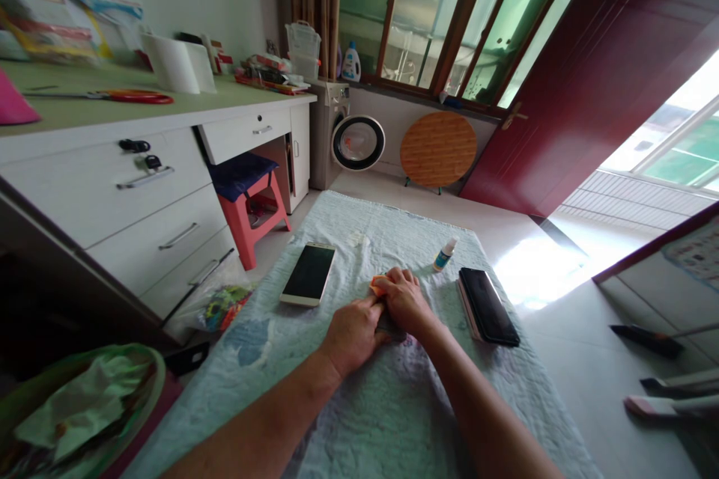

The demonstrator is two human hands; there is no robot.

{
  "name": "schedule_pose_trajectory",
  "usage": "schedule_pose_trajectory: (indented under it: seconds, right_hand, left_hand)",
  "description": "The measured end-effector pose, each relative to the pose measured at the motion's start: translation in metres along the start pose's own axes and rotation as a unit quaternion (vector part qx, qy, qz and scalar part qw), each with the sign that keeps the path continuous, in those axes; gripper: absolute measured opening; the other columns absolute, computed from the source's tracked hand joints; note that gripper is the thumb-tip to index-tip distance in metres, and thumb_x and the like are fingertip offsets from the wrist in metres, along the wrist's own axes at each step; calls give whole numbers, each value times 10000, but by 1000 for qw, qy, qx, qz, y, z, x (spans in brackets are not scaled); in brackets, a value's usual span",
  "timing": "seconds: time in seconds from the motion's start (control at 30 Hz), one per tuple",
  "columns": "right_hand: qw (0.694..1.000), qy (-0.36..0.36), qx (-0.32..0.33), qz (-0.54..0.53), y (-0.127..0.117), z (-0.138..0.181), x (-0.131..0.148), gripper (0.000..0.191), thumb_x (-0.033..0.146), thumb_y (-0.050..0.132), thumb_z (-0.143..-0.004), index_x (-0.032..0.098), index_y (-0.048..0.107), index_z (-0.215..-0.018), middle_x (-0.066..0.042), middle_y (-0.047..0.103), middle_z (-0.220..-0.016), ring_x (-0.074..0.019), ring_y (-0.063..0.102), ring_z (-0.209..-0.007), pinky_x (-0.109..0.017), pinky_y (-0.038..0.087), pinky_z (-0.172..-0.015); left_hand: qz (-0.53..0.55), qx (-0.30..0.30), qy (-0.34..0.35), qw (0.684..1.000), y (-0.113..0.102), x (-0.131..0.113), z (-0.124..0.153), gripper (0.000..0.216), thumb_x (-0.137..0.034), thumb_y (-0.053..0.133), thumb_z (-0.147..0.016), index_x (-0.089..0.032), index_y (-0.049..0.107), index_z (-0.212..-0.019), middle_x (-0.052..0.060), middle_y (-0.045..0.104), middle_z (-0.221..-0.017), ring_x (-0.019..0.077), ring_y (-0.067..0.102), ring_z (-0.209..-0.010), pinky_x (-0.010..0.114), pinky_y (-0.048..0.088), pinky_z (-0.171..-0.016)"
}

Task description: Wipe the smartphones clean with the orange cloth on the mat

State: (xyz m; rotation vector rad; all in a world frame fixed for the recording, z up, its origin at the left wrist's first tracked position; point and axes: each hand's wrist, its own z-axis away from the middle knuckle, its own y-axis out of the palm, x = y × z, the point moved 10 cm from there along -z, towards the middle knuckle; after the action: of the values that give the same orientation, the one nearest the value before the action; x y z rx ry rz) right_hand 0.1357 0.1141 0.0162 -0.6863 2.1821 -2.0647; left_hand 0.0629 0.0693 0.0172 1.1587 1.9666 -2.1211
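Note:
Both hands meet over the middle of the cloth-covered table. My right hand is closed on an orange cloth, pressing it down. Under the hands lies a dark flat thing, mostly covered, so its kind cannot be made out. My left hand grips it from the left side, fingers partly hidden. To the left lies a smartphone with a white frame and dark screen. A small spray bottle stands beyond my right hand. Farther right, a black phone rests on a pinkish flat thing.
A pale blue quilted cloth covers the table. At left are a white desk, a red stool and a bin with rubbish. Behind stand a washing machine with its door swung out and a round wooden tabletop.

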Motion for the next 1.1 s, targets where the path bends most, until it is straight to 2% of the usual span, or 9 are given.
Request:
schedule_pose_trajectory:
  seconds: [0.23,0.43,0.53,0.67,0.87,1.1]
  right_hand:
    - [1000,6,-7,4,-1,-2,-5,250,313,506,-943,369,662,-1130,-31,543,-1069,-205,409,-1014,-315,295,-871]
    - [996,66,-14,62,-1,-17,-23,299,284,459,-947,341,626,-1188,-53,548,-1089,-222,412,-1008,-320,302,-843]
    - [994,74,-21,83,-1,-18,-22,264,282,456,-945,302,631,-1143,-59,547,-1089,-222,418,-989,-322,305,-825]
    - [991,80,-32,99,-2,-12,-17,289,285,457,-952,272,580,-1213,-68,550,-1100,-226,423,-993,-325,301,-803]
    - [993,55,-16,101,-3,9,-1,235,284,441,-966,261,602,-1135,-63,562,-1052,-221,438,-964,-321,294,-784]
    - [992,66,-15,105,-2,12,-2,279,290,425,-973,260,549,-1221,-76,546,-1109,-223,438,-992,-322,296,-806]
  left_hand:
    - [-19,-6,5,1000,-1,-3,0,521,-378,681,-810,-181,549,-1274,87,615,-1261,270,580,-1133,352,457,-982]
    - [-53,3,2,999,3,-2,0,333,-382,691,-798,-193,628,-1065,78,639,-1200,264,600,-1067,344,474,-927]
    - [-54,3,2,999,3,-2,0,308,-381,689,-799,-199,625,-1038,77,638,-1190,257,597,-1068,337,468,-925]
    - [-42,7,-3,999,2,-2,1,274,-380,678,-803,-208,625,-1009,63,658,-1117,247,607,-1032,326,471,-903]
    - [-12,-8,5,1000,-2,-3,1,385,-333,670,-805,-221,589,-1165,59,633,-1218,238,585,-1111,316,445,-977]
    - [-18,-5,7,1000,3,-1,0,429,-327,637,-826,-214,556,-1232,65,628,-1230,235,574,-1127,319,435,-990]
